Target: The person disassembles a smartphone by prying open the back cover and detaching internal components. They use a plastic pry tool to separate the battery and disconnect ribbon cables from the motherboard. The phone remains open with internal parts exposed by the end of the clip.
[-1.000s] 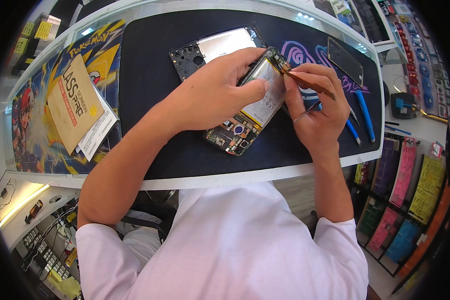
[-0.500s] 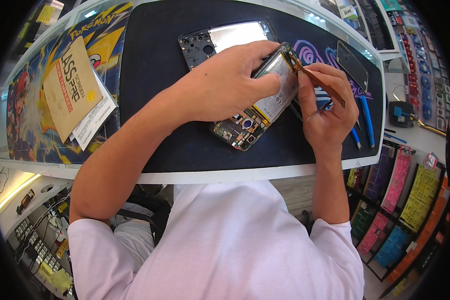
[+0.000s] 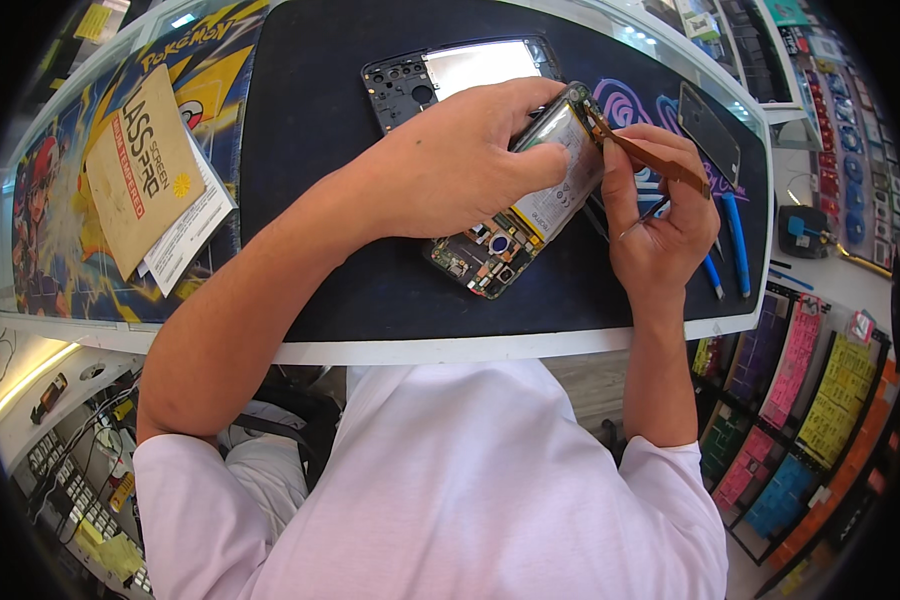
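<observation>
My left hand (image 3: 460, 155) is closed around an opened smartphone (image 3: 478, 262), thumb lying over its silver battery (image 3: 558, 170). The phone is held at a slant, its bare circuit board and camera parts at the near end. At the phone's far right end, my right hand (image 3: 665, 225) pinches a brown flex cable (image 3: 670, 168) between thumb and fingers. One end of the cable meets the phone; its other end sticks out past my fingers. A thin metal tool also shows at my right palm; its kind is mostly hidden.
Behind the phone lies a dark phone frame (image 3: 395, 85) with a shiny silver panel. To the right are a dark flat phone part (image 3: 710, 135) and blue-handled tools (image 3: 735, 245). A brown envelope (image 3: 145, 170) with white papers rests on the colourful mat at left.
The cable's free end has swung a little right and away from me, and my right hand has shifted slightly right with it. My left hand keeps its hold on the phone.
</observation>
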The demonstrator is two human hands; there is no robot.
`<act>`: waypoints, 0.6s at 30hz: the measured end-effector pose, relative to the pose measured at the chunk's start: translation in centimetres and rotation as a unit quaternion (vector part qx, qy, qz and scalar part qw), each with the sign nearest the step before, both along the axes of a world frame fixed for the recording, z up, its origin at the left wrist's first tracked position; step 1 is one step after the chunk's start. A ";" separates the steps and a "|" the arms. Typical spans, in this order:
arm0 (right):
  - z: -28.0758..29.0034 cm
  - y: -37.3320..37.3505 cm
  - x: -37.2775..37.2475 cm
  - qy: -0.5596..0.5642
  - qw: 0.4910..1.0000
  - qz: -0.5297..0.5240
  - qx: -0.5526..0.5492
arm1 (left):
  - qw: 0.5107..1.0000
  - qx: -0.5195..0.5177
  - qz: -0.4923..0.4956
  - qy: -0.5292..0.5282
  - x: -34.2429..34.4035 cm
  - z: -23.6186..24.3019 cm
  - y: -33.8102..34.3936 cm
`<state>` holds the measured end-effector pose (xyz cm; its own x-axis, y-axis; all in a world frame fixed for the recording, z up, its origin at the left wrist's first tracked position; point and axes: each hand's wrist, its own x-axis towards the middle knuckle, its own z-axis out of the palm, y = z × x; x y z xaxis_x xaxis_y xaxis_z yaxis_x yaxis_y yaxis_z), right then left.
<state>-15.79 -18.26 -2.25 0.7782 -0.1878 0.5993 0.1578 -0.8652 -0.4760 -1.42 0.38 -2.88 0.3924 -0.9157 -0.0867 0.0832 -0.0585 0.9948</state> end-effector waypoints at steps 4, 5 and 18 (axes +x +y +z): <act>0.0 0.1 0.3 0.020 0.999 -0.017 0.020 | 1.000 -0.010 0.001 -0.014 0.0 -0.3 -0.1; -0.1 0.0 0.5 -0.001 1.000 -0.008 0.001 | 0.999 -0.011 0.004 -0.032 0.1 -0.3 -0.1; -0.3 -0.7 0.2 -0.013 0.999 -0.002 -0.051 | 1.000 0.003 -0.007 -0.009 0.1 0.0 -0.1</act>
<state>-15.56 -18.92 -2.57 0.7619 -0.1280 0.6349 0.1651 -0.9095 -0.3814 -1.37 0.32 -2.88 0.3819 -0.9203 -0.0852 0.0637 -0.0658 0.9958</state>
